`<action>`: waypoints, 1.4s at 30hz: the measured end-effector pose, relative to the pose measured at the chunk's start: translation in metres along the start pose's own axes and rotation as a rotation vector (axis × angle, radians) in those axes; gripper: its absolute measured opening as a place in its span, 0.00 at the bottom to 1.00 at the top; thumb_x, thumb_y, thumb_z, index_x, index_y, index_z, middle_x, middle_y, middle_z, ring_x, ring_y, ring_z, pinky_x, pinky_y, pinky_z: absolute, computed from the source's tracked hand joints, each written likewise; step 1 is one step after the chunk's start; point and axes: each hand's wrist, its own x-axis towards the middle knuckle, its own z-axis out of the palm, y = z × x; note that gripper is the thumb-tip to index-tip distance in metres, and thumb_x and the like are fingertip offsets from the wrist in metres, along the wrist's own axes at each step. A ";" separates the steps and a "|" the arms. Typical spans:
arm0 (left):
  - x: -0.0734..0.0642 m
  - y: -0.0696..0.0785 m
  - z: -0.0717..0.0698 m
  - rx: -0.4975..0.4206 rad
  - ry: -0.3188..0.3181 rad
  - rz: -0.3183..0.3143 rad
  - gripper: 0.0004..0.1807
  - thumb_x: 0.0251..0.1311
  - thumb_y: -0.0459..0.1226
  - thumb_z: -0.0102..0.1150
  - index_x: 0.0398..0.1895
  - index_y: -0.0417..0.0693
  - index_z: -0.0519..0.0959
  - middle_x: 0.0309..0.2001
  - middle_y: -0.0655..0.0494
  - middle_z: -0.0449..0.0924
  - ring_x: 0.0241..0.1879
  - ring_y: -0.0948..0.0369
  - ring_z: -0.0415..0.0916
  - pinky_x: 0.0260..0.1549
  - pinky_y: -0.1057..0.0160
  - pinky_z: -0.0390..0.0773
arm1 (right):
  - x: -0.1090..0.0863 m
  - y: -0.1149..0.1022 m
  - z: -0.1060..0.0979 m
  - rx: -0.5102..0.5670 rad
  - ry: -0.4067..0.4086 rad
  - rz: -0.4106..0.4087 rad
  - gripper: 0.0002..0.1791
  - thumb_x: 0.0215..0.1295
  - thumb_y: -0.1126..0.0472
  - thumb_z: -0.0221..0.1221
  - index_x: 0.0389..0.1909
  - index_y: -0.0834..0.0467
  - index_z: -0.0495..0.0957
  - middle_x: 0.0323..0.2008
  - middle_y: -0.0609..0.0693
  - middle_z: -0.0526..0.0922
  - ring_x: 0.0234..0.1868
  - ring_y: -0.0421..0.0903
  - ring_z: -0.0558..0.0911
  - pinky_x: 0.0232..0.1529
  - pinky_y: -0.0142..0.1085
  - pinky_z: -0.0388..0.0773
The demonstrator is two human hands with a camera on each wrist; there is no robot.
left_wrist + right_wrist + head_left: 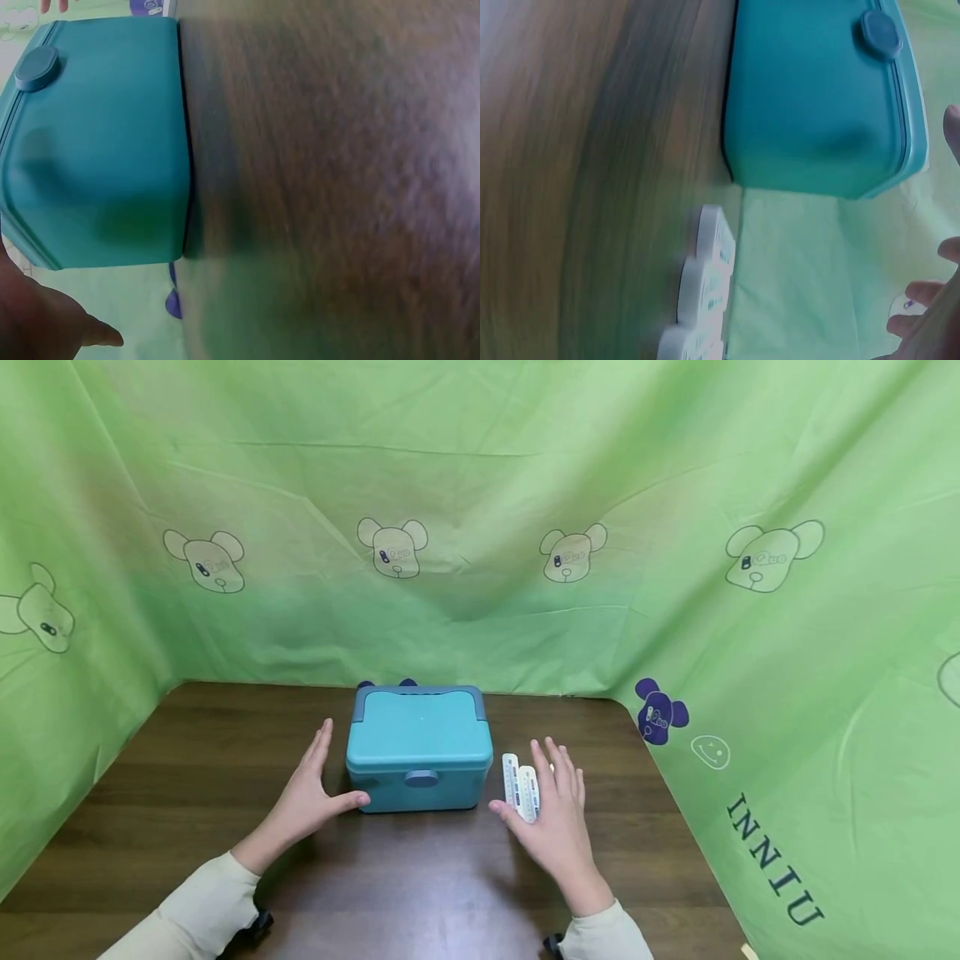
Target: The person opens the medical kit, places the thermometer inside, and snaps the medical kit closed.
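Between the spread left hand and spread right hand, the teal box is framed; a grasp is seemingly being prepared; inward pressure is probably required.

curtained tabletop booth, wider room unclear: green cartoon-print cloth across upper frame and both sides; wood-grain table, lower centre.

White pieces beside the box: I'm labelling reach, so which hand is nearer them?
Right. The right hand partly covers the white pieces in the head view; the left hand is across the teal box from them.
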 end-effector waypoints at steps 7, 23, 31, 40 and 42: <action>-0.001 0.001 0.007 -0.030 0.009 -0.037 0.70 0.49 0.61 0.76 0.84 0.64 0.34 0.84 0.52 0.35 0.81 0.41 0.40 0.70 0.26 0.55 | -0.004 -0.017 0.012 0.052 0.033 0.019 0.59 0.51 0.34 0.74 0.81 0.50 0.57 0.79 0.53 0.57 0.80 0.59 0.53 0.78 0.62 0.47; 0.001 0.010 0.019 -0.103 0.062 -0.068 0.63 0.54 0.60 0.73 0.85 0.58 0.42 0.83 0.47 0.44 0.80 0.40 0.48 0.72 0.31 0.56 | -0.010 -0.059 0.031 0.109 0.163 0.080 0.55 0.53 0.35 0.74 0.76 0.56 0.64 0.72 0.57 0.64 0.73 0.57 0.62 0.71 0.56 0.59; 0.002 0.011 0.027 -0.126 0.102 -0.052 0.63 0.53 0.60 0.75 0.84 0.56 0.46 0.82 0.45 0.49 0.80 0.43 0.49 0.72 0.32 0.57 | -0.015 -0.080 0.045 0.077 0.242 0.059 0.52 0.52 0.37 0.75 0.72 0.59 0.66 0.64 0.59 0.70 0.65 0.58 0.69 0.67 0.53 0.65; 0.001 0.014 0.030 -0.163 0.115 -0.092 0.62 0.52 0.61 0.74 0.84 0.55 0.48 0.81 0.43 0.53 0.79 0.43 0.51 0.73 0.33 0.57 | -0.018 -0.097 0.058 0.049 0.281 0.062 0.48 0.51 0.38 0.76 0.67 0.58 0.71 0.56 0.54 0.77 0.58 0.54 0.74 0.61 0.49 0.70; 0.001 0.015 0.030 -0.178 0.119 -0.093 0.61 0.52 0.61 0.74 0.84 0.55 0.49 0.80 0.44 0.55 0.79 0.44 0.53 0.72 0.34 0.59 | -0.018 -0.101 0.059 0.052 0.273 0.072 0.45 0.50 0.39 0.77 0.64 0.58 0.72 0.52 0.52 0.78 0.55 0.52 0.76 0.58 0.48 0.72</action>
